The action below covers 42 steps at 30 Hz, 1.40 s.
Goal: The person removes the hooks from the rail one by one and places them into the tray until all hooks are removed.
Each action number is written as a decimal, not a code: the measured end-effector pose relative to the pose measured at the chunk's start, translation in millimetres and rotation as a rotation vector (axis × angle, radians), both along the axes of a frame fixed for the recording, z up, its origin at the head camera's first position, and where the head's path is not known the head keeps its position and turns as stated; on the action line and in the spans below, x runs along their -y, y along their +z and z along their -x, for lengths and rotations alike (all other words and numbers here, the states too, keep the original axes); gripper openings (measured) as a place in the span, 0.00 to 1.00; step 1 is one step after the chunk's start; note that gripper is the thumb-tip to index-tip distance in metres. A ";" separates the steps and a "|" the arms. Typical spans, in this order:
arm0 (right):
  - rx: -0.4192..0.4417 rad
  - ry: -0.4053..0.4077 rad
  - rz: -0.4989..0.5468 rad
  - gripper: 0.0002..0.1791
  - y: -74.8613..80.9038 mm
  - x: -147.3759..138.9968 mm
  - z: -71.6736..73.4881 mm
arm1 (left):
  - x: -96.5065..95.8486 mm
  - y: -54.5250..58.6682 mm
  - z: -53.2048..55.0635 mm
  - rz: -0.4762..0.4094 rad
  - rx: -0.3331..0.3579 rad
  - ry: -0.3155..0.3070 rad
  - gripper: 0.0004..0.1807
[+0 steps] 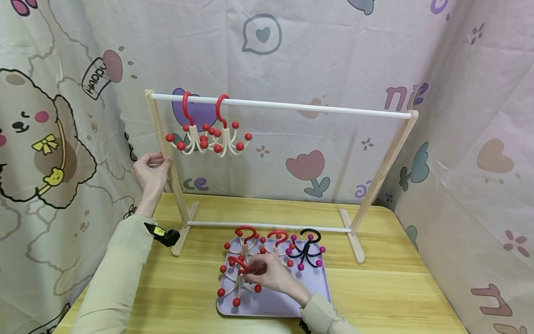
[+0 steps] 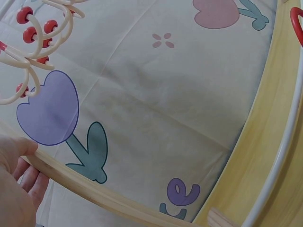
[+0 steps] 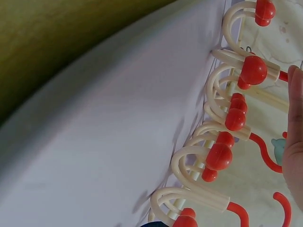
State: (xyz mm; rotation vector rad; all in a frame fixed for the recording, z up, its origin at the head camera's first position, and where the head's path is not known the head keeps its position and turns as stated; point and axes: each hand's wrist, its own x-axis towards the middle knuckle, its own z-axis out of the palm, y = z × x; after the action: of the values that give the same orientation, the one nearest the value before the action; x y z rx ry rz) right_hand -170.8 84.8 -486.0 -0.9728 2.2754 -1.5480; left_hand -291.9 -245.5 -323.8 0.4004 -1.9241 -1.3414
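Six hangers are in view: two on the rack, four at the tray. The left hand (image 1: pixel 152 171) pinches the left post (image 1: pixel 177 190) between thumb on one side and fingers on the other, closed down to the wood's thickness. The right hand (image 1: pixel 269 273) pinches the red hook of one hanger (image 1: pixel 239 280) at the front left of the tray (image 1: pixel 288 301), thumb and fingertips nearly together; I cannot tell whether this hanger's weight rests on the tray. Behind it sit two more red-hooked ones, the back-left hanger (image 1: pixel 245 248) and the middle hanger (image 1: pixel 276 248), the latter partly hidden by the hand. One black hanger (image 1: pixel 306 250), with six pink balls, lies at the back right. Two red-hooked hangers (image 1: pixel 225 134) hang side by side from the top rod (image 1: pixel 292 106), near its left end. The rack has two posts, two feet (image 1: pixel 352 236), and two white rods counting the bottom rod (image 1: pixel 267 226). It stands on one wooden table (image 1: pixel 392 278), the tray in front.
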 end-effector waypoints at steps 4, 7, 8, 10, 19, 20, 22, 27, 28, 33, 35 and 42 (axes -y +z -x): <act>-0.007 0.001 -0.007 0.05 -0.3 -0.3 0.1 | 0.1 0.0 -0.2 -0.001 -0.004 0.000 0.15; -0.029 -0.012 -0.026 0.05 -0.1 -0.7 0.0 | 0.6 0.0 -0.2 -0.001 0.004 0.002 0.15; -0.038 -0.016 -0.031 0.05 0.0 -0.8 -0.1 | 0.7 -0.1 0.1 -0.002 0.005 0.002 0.15; -0.046 -0.018 -0.037 0.05 0.7 -0.8 -0.1 | 0.8 0.0 0.2 -0.003 0.009 0.003 0.15; -0.132 -0.033 -0.037 0.09 4.0 -2.2 1.2 | -0.3 -0.1 -1.2 0.013 0.000 0.004 0.15; -0.145 -0.032 -0.029 0.10 4.5 -2.4 1.7 | -0.2 -0.1 -1.4 0.014 0.000 0.004 0.15; -0.178 -0.021 0.000 0.10 5.3 -2.6 2.9 | -0.3 0.2 -1.7 0.014 0.002 0.004 0.15; -0.265 0.025 0.101 0.07 8.8 -3.1 6.8 | 0.1 0.2 -2.0 0.006 0.004 0.001 0.15; -0.289 0.031 0.114 0.07 10.0 -3.3 7.8 | 0.1 0.2 -2.1 0.006 0.005 0.000 0.15; -0.369 0.039 0.149 0.07 18.8 -4.2 13.4 | 0.7 0.2 -2.0 0.010 0.011 -0.010 0.16; -0.395 0.043 0.160 0.08 23.9 -4.0 16.0 | 0.8 0.3 -2.1 0.008 0.013 -0.014 0.17; -0.471 0.010 0.150 0.09 46.0 -5.4 24.4 | 1.5 -0.2 -1.0 0.014 0.011 -0.011 0.17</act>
State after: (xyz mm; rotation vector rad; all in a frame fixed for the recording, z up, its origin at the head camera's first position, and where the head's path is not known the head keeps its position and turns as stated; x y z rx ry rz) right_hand -195.3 90.2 -439.9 -1.5270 2.4640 -1.6423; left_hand -290.9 -247.0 -323.9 0.3918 -1.9468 -1.3342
